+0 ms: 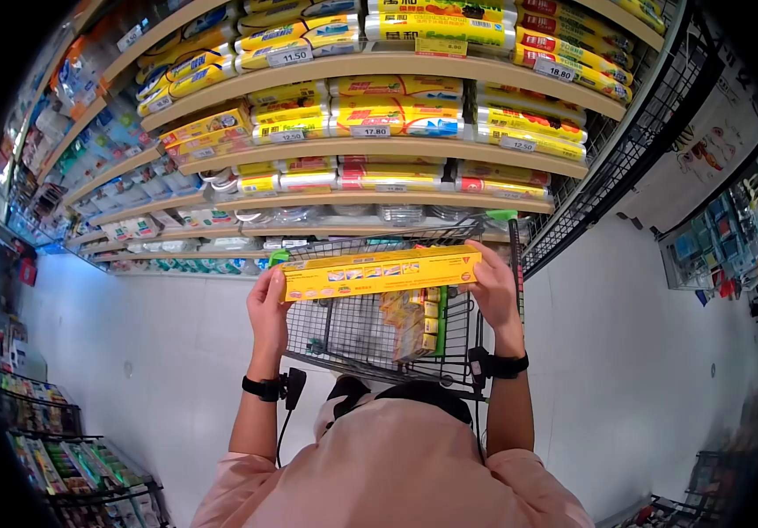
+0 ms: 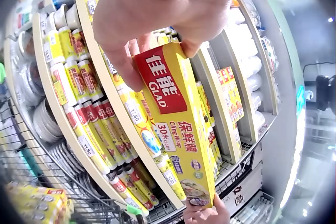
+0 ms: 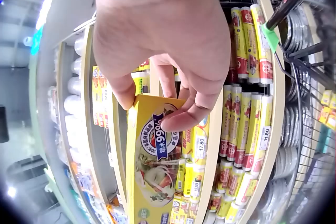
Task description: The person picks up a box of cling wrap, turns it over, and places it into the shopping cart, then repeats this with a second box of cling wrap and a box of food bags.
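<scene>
A long yellow cling wrap box [image 1: 379, 273] is held level between both hands, over the shopping cart. My left hand [image 1: 266, 304] grips its left end, thumb and fingers on opposite sides. At the other end my right hand [image 1: 495, 286] pinches the box the same way. The left wrist view shows the box's [image 2: 176, 129] red brand panel beside the left fingers. In the right wrist view, the box [image 3: 152, 166] shows a blue round badge and a food picture close to the right fingers.
Below the hands stands a black wire shopping cart [image 1: 309, 356] with several small yellow packs [image 1: 414, 326] inside. Ahead, shelves [image 1: 361, 141] carry rows of yellow rolls with price tags. A wire side panel [image 1: 608, 167] edges the shelves at right. Low racks [image 1: 88, 449] stand behind on the left.
</scene>
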A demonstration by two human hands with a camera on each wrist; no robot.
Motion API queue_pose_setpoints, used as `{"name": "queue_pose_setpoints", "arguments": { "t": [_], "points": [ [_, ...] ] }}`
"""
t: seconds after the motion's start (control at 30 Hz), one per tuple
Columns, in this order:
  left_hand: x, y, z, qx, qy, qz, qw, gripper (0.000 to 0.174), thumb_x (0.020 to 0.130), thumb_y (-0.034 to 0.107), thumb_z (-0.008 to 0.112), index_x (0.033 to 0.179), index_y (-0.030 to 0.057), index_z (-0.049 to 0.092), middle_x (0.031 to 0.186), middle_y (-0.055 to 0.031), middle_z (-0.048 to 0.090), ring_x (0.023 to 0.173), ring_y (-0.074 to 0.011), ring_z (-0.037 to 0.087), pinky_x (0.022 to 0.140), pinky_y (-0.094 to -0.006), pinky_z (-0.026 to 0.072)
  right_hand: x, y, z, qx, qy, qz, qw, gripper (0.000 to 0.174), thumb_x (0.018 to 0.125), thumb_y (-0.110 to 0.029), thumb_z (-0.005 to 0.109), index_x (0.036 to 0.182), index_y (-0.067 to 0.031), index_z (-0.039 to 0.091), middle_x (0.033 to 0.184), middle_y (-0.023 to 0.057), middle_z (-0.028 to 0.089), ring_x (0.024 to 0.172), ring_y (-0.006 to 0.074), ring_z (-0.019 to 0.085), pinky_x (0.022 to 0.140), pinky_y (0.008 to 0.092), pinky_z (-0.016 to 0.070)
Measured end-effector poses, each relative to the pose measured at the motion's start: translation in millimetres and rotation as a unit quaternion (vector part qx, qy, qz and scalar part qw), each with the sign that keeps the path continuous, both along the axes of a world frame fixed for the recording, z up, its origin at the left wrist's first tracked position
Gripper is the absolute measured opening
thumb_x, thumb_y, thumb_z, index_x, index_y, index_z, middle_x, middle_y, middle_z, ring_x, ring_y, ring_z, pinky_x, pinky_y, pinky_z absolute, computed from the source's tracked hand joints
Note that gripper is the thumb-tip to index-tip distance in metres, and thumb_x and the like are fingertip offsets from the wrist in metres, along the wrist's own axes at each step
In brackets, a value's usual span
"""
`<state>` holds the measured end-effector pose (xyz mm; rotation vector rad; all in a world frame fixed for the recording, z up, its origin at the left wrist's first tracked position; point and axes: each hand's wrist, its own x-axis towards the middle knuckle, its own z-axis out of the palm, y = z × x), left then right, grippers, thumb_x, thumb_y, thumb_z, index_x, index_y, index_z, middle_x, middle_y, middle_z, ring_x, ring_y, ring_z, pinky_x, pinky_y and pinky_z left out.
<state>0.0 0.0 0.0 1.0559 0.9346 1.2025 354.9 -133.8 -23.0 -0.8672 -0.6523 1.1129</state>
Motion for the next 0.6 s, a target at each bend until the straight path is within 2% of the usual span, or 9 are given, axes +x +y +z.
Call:
{"name": "queue_pose_setpoints", "arguments": {
  "t": [0.07,0.17,0.27,0.37,0.4,0.6],
  "points": [
    [-4.5,4.5,-1.1,-0.007,-0.014,-0.010,1.000,0.037,0.098,0.032,0.060,0.120,0.0022,0.060,0.106,-0.0064,0.066,0.095,-0.0135,0.064,0.081,-0.0297,0.0548,-3.7,1.1,1.3,0.002,0.007,0.001,1.000,0.050,0.094,-0.007,0.054,0.140,0.0057,0.041,0.120,0.0146,0.061,0.088,0.0156,0.063,0.070,0.0253,0.0523],
    [1.1,2.1,-13.4,-0.037,-0.035,-0.036,0.998,0.037,0.101,0.034,0.055,0.117,0.0019,0.061,0.105,-0.0064,0.066,0.094,-0.0132,0.064,0.079,-0.0291,0.0548,0.1,-5.4,9.0,-0.009,-0.057,-0.013,0.998,0.050,0.093,-0.009,0.052,0.139,0.0076,0.042,0.114,0.0140,0.062,0.084,0.0159,0.061,0.071,0.0279,0.0508],
    [2.7,4.4,-17.2,-0.059,-0.031,-0.055,0.996,0.045,0.103,0.039,0.046,0.125,0.0012,0.055,0.107,-0.0090,0.064,0.093,-0.0139,0.066,0.077,-0.0280,0.0575,1.4,-5.8,7.8,-0.010,-0.081,-0.004,0.997,0.052,0.089,0.000,0.052,0.140,0.0058,0.041,0.118,0.0149,0.060,0.082,0.0176,0.063,0.072,0.0291,0.0517],
    [10.1,-0.8,-11.6,-0.065,0.000,-0.055,0.996,0.042,0.105,0.039,0.040,0.131,0.0076,0.049,0.112,-0.0084,0.061,0.094,-0.0147,0.065,0.078,-0.0284,0.0575,-6.3,-12.6,22.3,0.009,-0.145,0.011,0.989,0.061,0.084,0.012,0.052,0.143,0.0021,0.039,0.125,0.0152,0.056,0.084,0.0191,0.064,0.073,0.0303,0.0531],
    [9.9,0.3,-14.8,-0.066,0.001,-0.061,0.996,0.040,0.106,0.039,0.039,0.131,0.0087,0.048,0.111,-0.0081,0.060,0.096,-0.0147,0.064,0.078,-0.0283,0.0570,-8.1,-15.7,29.2,0.015,-0.151,0.035,0.988,0.071,0.077,0.021,0.055,0.143,-0.0009,0.041,0.129,0.0149,0.051,0.089,0.0203,0.065,0.076,0.0296,0.0553],
    [7.6,16.1,-38.3,-0.095,-0.054,-0.100,0.989,0.027,0.107,0.030,0.038,0.123,0.0112,0.049,0.112,-0.0078,0.058,0.101,-0.0168,0.062,0.078,-0.0284,0.0560,-19.2,-12.1,44.7,-0.058,-0.197,0.019,0.978,0.071,0.074,0.025,0.059,0.139,-0.0011,0.048,0.128,0.0127,0.052,0.105,0.0227,0.065,0.081,0.0273,0.0568]
  ]
}}
